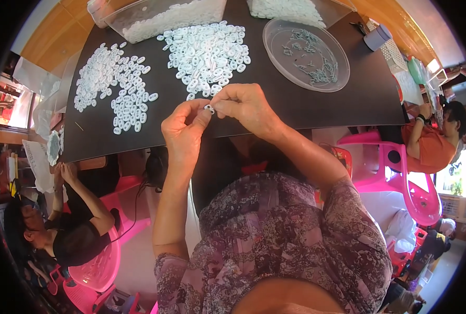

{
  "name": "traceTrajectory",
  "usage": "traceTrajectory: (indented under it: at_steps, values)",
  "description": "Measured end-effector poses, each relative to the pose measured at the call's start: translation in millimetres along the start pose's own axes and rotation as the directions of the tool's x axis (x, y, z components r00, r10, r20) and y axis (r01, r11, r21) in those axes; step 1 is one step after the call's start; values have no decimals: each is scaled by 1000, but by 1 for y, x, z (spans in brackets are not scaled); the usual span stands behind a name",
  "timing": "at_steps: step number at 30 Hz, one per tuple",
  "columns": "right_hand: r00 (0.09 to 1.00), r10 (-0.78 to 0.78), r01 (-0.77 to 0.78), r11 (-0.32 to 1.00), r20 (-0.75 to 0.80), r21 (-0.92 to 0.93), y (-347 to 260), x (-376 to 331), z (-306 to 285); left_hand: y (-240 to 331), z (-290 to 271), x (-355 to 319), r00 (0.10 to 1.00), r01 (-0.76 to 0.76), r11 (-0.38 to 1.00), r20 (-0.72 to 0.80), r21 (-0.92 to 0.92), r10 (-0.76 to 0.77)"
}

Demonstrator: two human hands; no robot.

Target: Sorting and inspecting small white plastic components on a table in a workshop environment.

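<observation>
Over the near edge of the dark table (275,112), my two hands meet. My left hand (183,123) pinches a small white oval piece with two holes (209,108) between thumb and fingertips. Right beside it, my right hand (247,107) has its thumb and forefinger pressed together; whatever they hold is too small or hidden to make out. Just beyond my hands lies a large heap of like white two-holed pieces (207,55). To its left spreads a second heap of them (99,73), trailing into a looser group (131,97).
A round clear tray (270,52) at the right holds small grey-green slivers. Two clear bins (123,29) of white pieces stand at the back. A grey-capped container (378,36) is at the far right. People sit on pink chairs (379,157) at both sides.
</observation>
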State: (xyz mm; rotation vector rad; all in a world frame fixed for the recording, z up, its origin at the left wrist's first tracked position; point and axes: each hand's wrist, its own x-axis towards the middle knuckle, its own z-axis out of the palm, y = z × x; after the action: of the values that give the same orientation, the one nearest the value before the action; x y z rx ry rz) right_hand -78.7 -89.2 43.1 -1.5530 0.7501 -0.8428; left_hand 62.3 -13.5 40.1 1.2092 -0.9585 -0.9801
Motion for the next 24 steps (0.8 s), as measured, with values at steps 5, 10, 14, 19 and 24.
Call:
traceTrajectory:
  at_steps: [5, 10, 14, 19, 24]
  values:
    - [998, 66, -65, 997, 15, -49, -1, -5, -12, -1, -2, 0, 1000, 13, 999, -1, -52, -13]
    - [992, 125, -123, 987, 5, -106, -7, -19, -25, 3, 5, 0, 990, 130, 983, 63, -133, -122]
    - [997, 74, -75, 991, -17, -114, -5, -31, -35, 2, 9, -1, 988, 156, 974, 9, -166, -157]
    - [951, -284, 187, 849, -127, -494, -16, -36, -74, -4, 8, -4, 999, 36, 999, -31, -28, -37]
    - [904, -249, -79, 700, -347, -710, -30, -7, -145, -19, 9, -1, 995, -70, 997, 72, 36, 67]
